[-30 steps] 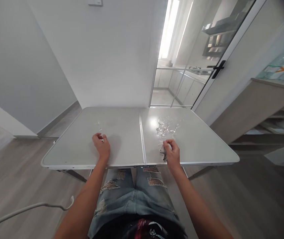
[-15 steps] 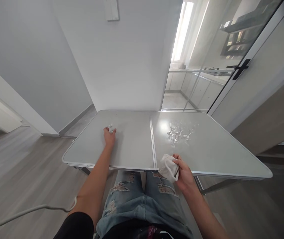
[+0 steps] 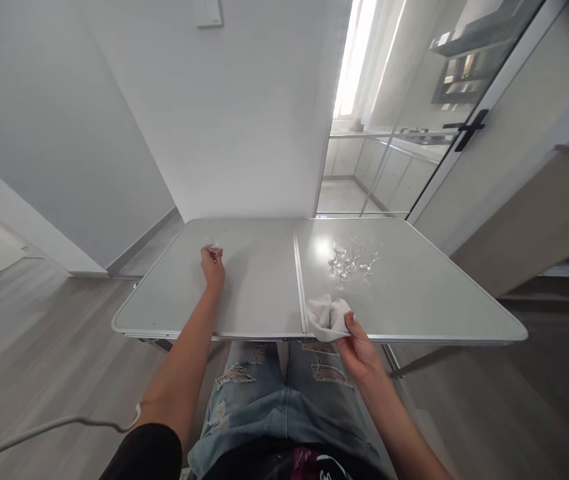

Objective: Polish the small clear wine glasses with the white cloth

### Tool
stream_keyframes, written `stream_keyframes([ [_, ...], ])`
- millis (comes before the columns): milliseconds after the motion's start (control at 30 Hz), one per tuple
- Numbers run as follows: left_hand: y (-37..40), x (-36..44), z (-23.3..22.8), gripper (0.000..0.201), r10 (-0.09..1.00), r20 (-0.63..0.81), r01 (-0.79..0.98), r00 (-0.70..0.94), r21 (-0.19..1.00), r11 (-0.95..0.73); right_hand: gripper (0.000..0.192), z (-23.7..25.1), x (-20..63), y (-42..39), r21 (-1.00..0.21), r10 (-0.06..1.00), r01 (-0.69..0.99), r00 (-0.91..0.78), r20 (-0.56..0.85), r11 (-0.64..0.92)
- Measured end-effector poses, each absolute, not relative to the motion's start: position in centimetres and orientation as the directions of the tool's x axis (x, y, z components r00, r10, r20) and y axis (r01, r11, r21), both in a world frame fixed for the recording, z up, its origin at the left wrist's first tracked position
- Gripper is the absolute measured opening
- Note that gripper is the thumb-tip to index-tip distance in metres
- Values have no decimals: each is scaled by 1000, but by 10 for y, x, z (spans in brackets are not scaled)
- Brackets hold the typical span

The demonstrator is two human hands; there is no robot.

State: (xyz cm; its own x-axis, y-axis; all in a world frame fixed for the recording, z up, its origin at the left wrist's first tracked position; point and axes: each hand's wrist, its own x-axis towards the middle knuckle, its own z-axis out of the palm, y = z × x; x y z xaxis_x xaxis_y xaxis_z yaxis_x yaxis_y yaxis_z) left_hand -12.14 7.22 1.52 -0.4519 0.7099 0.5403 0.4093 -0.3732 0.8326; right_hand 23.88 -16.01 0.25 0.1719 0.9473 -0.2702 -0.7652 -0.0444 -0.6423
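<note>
At the far left of the table [image 3: 259,293], my left hand [image 3: 213,269] is closed around a small clear, glass-like piece [image 3: 213,247]. The fingers partly cover it, and its exact shape is hard to make out. My right hand [image 3: 357,348] grips a white cloth [image 3: 328,319] by its right side, thumb on top, at the table's front edge. The cloth is bunched, with a dark fold or opening in its middle. Beyond it, on the right half of the table, lies a cluster of several clear, shiny pieces [image 3: 348,261], some perhaps small stemmed glasses.
A metal seam [image 3: 298,280] divides the light grey folding table. Behind it stands a white wall [image 3: 244,133], with a glass door [image 3: 379,153] and black handle [image 3: 472,130] to the right. A pale cable [image 3: 64,421] runs by my left arm.
My right hand has raised the cloth a little over the table edge, and the cloth has changed shape. My left hand remains at the clear piece. The whole view has shifted slightly.
</note>
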Motion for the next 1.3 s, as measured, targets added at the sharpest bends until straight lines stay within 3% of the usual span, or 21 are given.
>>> stream_keyframes([
  [267,20,-39,33,31,719,689,547,-94,639,-540,37,54,245,-126,-693,966,-714,238,-103,102],
  [400,7,-22,18,37,704,703,650,100,490,-581,42,70,253,-98,-797,840,-502,542,14,337],
  [533,-2,-18,6,39,665,710,702,232,351,-620,51,73,234,-76,-891,799,-322,597,70,319],
  [633,-8,-15,3,40,644,703,725,303,269,-634,45,70,207,-64,-927,819,-145,529,222,345],
  [733,-12,-12,2,42,643,687,749,339,217,-627,31,62,184,-58,-922,858,32,356,371,385],
  [867,-14,-11,0,44,654,669,782,353,173,-598,24,47,173,-58,-894,882,143,156,445,425],
  [967,-14,-10,-1,42,652,656,797,380,126,-591,42,42,179,-62,-870,888,254,74,454,423],
  [1100,-13,-10,-4,38,631,637,790,443,55,-610,61,49,201,-63,-807,891,378,-165,423,453],
  [1300,-15,-8,-3,34,566,599,729,566,-45,-683,98,59,221,-55,-760,842,450,-488,231,470],
])
